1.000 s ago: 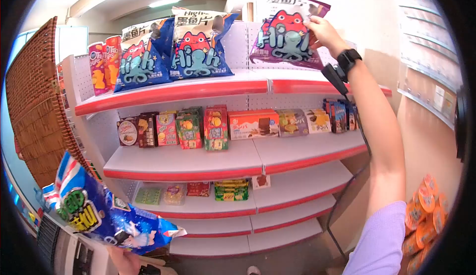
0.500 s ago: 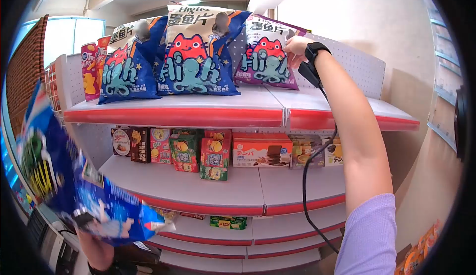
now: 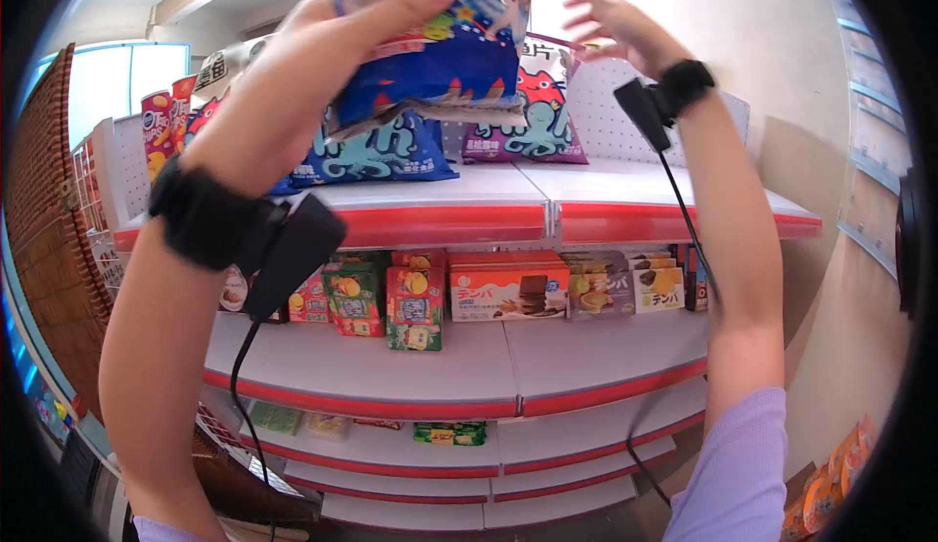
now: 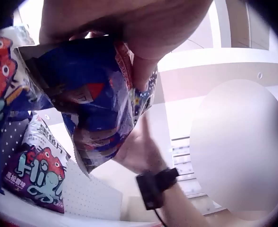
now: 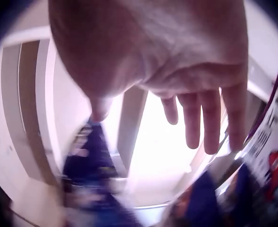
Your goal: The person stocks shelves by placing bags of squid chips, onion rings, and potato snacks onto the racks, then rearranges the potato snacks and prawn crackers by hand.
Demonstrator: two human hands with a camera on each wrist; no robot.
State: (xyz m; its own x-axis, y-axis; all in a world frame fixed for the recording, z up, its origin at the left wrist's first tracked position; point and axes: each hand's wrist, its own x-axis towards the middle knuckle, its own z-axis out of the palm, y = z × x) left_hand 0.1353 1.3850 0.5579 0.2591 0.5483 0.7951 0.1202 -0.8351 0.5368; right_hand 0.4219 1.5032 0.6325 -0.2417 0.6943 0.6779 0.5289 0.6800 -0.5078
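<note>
Blue snack packaging point(image 3: 440, 63) in the left hand point(image 3: 327, 53), gripped it with curled fingers, the thumb across its printed front, and held it up above the top shelf point(image 3: 640, 183), partly in front of a blue octopus bag point(image 3: 381, 159). Held the right hand point(image 3: 625, 29) raised near that packaging, with fingers released and extended, above the upright purple octopus bag point(image 3: 535, 136). Had that purple bag standing on the top shelf, right of the blue octopus bag, with an orange box point(image 3: 508, 288) on the shelf below.
</note>
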